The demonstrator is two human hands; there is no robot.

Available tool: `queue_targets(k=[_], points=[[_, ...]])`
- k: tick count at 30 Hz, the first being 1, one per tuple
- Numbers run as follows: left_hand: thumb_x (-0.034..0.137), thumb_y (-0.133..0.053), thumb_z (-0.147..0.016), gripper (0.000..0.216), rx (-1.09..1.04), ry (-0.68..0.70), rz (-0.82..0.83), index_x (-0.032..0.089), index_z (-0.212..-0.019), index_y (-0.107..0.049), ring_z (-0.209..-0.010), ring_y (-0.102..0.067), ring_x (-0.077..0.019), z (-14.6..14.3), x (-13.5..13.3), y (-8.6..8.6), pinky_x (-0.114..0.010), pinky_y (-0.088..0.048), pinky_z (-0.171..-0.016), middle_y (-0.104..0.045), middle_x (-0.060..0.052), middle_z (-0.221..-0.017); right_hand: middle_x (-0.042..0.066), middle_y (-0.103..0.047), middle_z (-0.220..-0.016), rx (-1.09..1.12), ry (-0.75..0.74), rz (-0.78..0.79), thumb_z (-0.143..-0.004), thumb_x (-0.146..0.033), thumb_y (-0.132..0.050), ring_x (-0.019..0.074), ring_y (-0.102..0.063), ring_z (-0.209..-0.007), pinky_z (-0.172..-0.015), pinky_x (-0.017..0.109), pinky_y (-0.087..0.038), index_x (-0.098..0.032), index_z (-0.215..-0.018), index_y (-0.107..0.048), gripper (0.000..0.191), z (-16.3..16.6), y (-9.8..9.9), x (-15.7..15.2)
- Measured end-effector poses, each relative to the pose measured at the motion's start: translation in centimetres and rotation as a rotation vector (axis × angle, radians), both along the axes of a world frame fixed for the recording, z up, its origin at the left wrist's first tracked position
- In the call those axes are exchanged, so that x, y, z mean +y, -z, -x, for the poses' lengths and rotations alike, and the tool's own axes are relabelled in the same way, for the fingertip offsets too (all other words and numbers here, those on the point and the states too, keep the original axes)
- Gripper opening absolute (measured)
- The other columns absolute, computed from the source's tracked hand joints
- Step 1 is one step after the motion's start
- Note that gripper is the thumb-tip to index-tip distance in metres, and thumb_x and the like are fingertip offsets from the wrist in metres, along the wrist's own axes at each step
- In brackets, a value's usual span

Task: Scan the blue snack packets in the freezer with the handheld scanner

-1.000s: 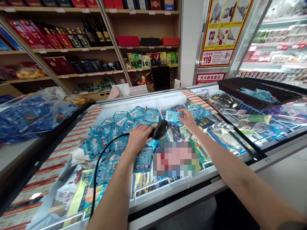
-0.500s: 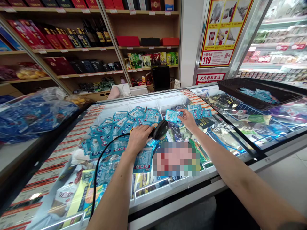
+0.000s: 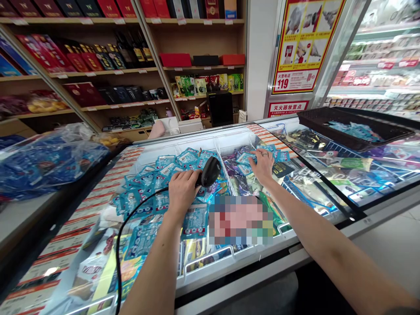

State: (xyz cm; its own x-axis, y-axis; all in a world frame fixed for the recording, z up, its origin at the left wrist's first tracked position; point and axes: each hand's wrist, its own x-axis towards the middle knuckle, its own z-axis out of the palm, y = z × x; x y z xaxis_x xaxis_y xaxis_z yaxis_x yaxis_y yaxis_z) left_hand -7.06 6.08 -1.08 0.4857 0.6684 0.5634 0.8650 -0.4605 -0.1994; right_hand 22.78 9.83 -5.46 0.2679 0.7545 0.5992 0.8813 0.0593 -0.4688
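Observation:
My left hand (image 3: 182, 189) is closed round the handle of a black barcode scanner (image 3: 210, 171), whose black cable (image 3: 130, 218) trails back toward me. It hovers over a heap of blue snack packets (image 3: 147, 175) in the open chest freezer (image 3: 229, 258). My right hand (image 3: 262, 164) lies flat with fingers stretched on a smaller pile of blue packets (image 3: 279, 154) in the compartment to the right of a white divider. No packet is lifted in it.
A clear plastic bag of blue packets (image 3: 42, 162) rests on the counter at left. A black tray (image 3: 354, 127) with more blue packets sits on the glass lid at right. Wooden shelves of boxes (image 3: 131, 70) and a yellow poster (image 3: 305, 43) stand behind.
My right hand held one blue packet up in front of the scanner; now it has lowered onto the right pile, flat. The scanner hand shifted slightly left and up.

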Motion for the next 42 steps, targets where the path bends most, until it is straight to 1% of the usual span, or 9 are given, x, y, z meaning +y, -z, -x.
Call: queue_targets(k=[5, 10, 14, 16, 20, 26, 30, 36, 42], points=[[0.028, -0.05, -0.082, 0.031, -0.085, -0.065, -0.052, 0.021, -0.112, -0.057, -0.091, -0.058, -0.0259, 0.7, 0.0, -0.4, -0.04, -0.035, -0.087, -0.065, -0.009, -0.09, 0.006, -0.058, -0.122, -0.188, -0.27, 0.079, -0.079, -0.057, -0.055, 0.0306, -0.04, -0.117, -0.104, 0.056, -0.014, -0.029, -0.103, -0.068, 0.039, 0.7, 0.2, -0.1], [0.029, -0.048, -0.083, 0.032, -0.118, -0.122, -0.086, 0.022, -0.113, -0.057, -0.093, -0.058, -0.0255, 1.4, 0.0, -0.5, -0.041, -0.033, -0.091, -0.065, -0.008, -0.092, 0.006, -0.059, -0.122, -0.208, -0.181, 0.099, -0.085, -0.046, -0.051, 0.0297, -0.041, -0.119, -0.105, 0.058, -0.012, -0.029, -0.102, -0.068, 0.03, 0.0, 1.1, 0.5], [0.03, -0.048, -0.083, 0.031, -0.138, -0.157, -0.098, 0.022, -0.112, -0.057, -0.093, -0.057, -0.0262, 1.9, 0.0, -0.4, -0.042, -0.032, -0.092, -0.065, -0.009, -0.091, 0.008, -0.053, -0.131, -0.252, -0.073, 0.079, -0.088, -0.031, -0.047, 0.0316, -0.034, -0.128, -0.106, 0.06, -0.009, -0.024, -0.104, -0.067, 0.027, -0.6, 1.3, 0.5], [0.031, -0.048, -0.083, 0.032, -0.147, -0.175, -0.101, 0.022, -0.113, -0.057, -0.093, -0.057, -0.027, 2.1, 0.0, -0.3, -0.043, -0.032, -0.091, -0.065, -0.01, -0.09, 0.009, -0.051, -0.134, -0.28, -0.076, 0.056, -0.089, -0.028, -0.045, 0.031, -0.031, -0.131, -0.107, 0.06, -0.007, -0.022, -0.107, -0.066, 0.029, -0.5, 1.0, 0.4], [0.032, -0.048, -0.083, 0.032, -0.184, -0.217, -0.114, 0.02, -0.112, -0.058, -0.092, -0.057, -0.0273, 2.6, -0.1, -0.2, -0.043, -0.032, -0.09, -0.065, -0.01, -0.09, 0.006, -0.052, -0.134, -0.33, -0.278, 0.035, -0.092, -0.031, -0.039, 0.0261, -0.036, -0.13, -0.111, 0.054, -0.01, -0.023, -0.118, -0.06, 0.035, 0.7, 0.3, 0.2], [0.031, -0.05, -0.083, 0.031, -0.181, -0.227, -0.122, 0.021, -0.112, -0.057, -0.092, -0.057, -0.0267, 3.0, 0.1, 0.0, -0.042, -0.033, -0.089, -0.064, -0.01, -0.09, 0.005, -0.048, -0.139, -0.351, -0.67, 0.085, -0.092, -0.039, -0.04, 0.0206, -0.042, -0.128, -0.106, 0.039, -0.033, -0.022, -0.135, -0.045, 0.046, 3.5, 0.0, 1.0], [0.032, -0.051, -0.082, 0.032, -0.171, -0.217, -0.126, 0.022, -0.112, -0.056, -0.09, -0.057, -0.0266, 3.0, 0.1, 0.1, -0.042, -0.033, -0.087, -0.064, -0.01, -0.09, 0.003, -0.042, -0.143, -0.381, -0.797, 0.14, -0.092, -0.046, -0.041, 0.0212, -0.042, -0.128, -0.103, 0.038, -0.036, -0.028, -0.141, -0.036, 0.053, 4.8, 0.0, 1.9], [0.033, -0.05, -0.083, 0.032, -0.155, -0.226, -0.095, 0.022, -0.112, -0.056, -0.092, -0.056, -0.0269, 3.0, 0.0, 0.0, -0.042, -0.033, -0.088, -0.064, -0.01, -0.093, -0.001, -0.047, -0.14, -0.472, -0.83, 0.177, -0.093, -0.05, -0.036, 0.0223, -0.04, -0.129, -0.106, 0.041, -0.028, -0.033, -0.136, -0.044, 0.047, 6.1, -0.1, 2.7], [0.031, -0.049, -0.083, 0.031, -0.144, -0.238, -0.084, 0.021, -0.112, -0.056, -0.092, -0.057, -0.0269, 2.9, 0.0, 0.0, -0.041, -0.035, -0.086, -0.065, -0.01, -0.093, 0.004, -0.062, -0.121, -0.44, -0.648, 0.14, -0.093, -0.046, -0.039, 0.024, -0.049, -0.113, -0.1, 0.043, -0.028, -0.029, -0.119, -0.062, 0.039, 4.5, -0.3, 0.7]])
